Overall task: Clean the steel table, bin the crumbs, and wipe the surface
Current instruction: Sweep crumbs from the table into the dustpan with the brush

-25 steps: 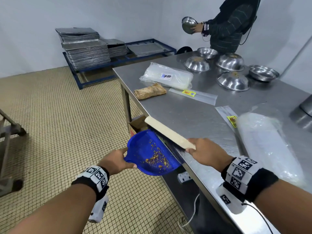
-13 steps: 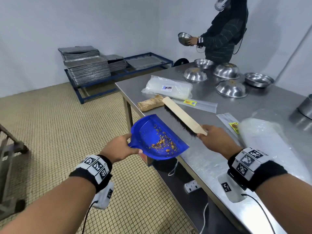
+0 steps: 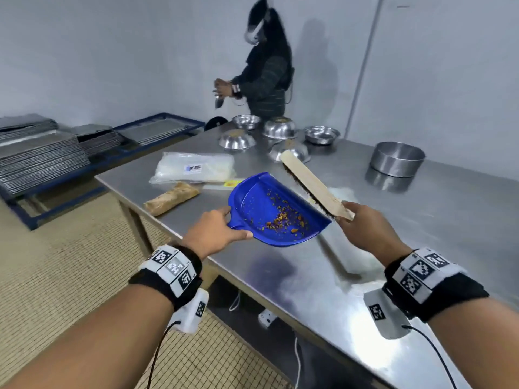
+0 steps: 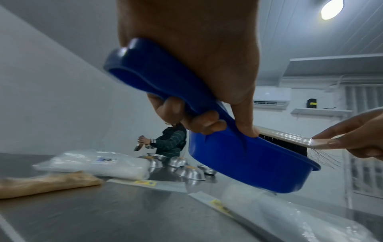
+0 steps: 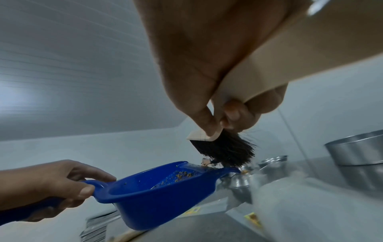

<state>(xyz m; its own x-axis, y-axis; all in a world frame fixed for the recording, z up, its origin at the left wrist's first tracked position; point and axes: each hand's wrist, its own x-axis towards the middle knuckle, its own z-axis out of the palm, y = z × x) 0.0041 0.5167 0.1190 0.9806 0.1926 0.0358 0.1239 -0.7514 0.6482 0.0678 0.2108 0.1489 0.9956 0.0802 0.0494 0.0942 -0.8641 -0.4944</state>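
My left hand grips the handle of a blue dustpan, held level above the steel table. Brown crumbs lie in the pan. In the left wrist view my fingers curl round the dustpan handle. My right hand holds a wooden brush with dark bristles by its near end, its bristle edge along the pan's right rim. In the right wrist view the brush hangs just above the dustpan, and the left hand shows at the left.
On the table lie a clear plastic packet, a brown wrapped roll, several steel bowls and a round steel tin. Another person stands at the far end. Stacked trays sit on a blue rack at left.
Both hands rose from the table's edge to above its top, carrying dustpan and brush together. The view tilted up; the other person turned and lowered a bowl.
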